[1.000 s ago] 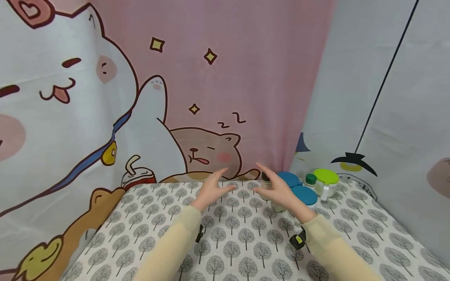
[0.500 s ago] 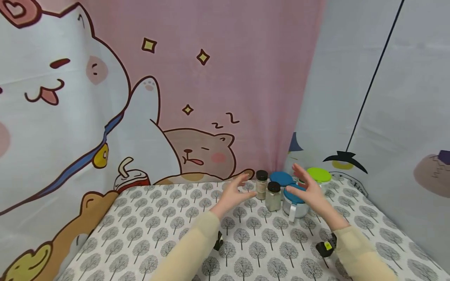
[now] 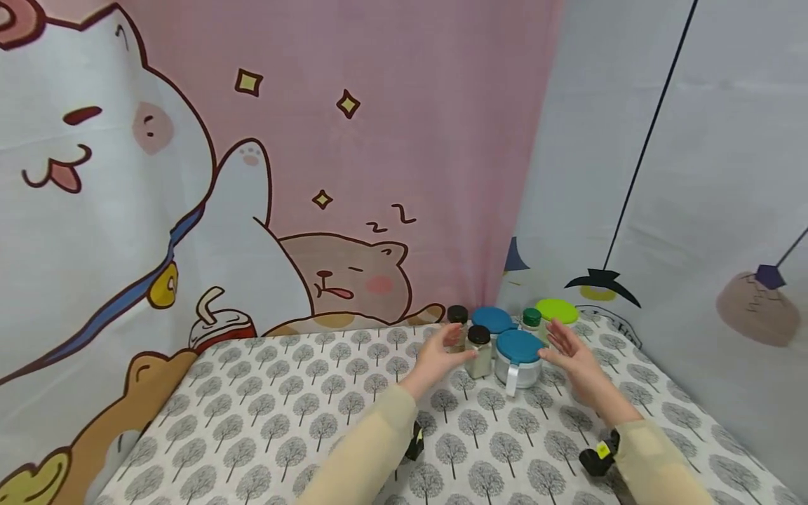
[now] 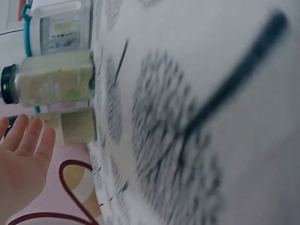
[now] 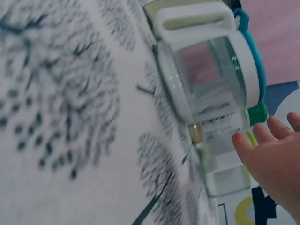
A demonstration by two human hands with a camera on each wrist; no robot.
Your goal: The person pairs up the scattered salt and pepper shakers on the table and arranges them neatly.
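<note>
My left hand [image 3: 438, 358], fingers spread and holding nothing, is at the left side of the jar group. Its fingertips overlap a black-capped spice jar [image 3: 481, 361] in the head view; a second black-capped spice jar [image 4: 79, 126] stands behind it, partly hidden by the hand. On the group's right side is my right hand [image 3: 577, 368], palm turned inward and fingers apart. Closest to its thumb is a clear jar with a blue lid and white handle [image 3: 517, 372]. In the right wrist view, the right fingertips are near a clear jar [image 5: 227, 176].
Behind the front jar are another blue lid [image 3: 492, 320], a green-capped bottle [image 3: 532, 318] and a lime-green lid [image 3: 558, 311]. The tree-print cloth [image 3: 303, 407] covers the table. A cartoon curtain [image 3: 454, 175] hangs at the back.
Both hands have moved to the right and now flank the jars. The head view has turned rightward, so the jars appear further left. Nothing has been taken hold of.
</note>
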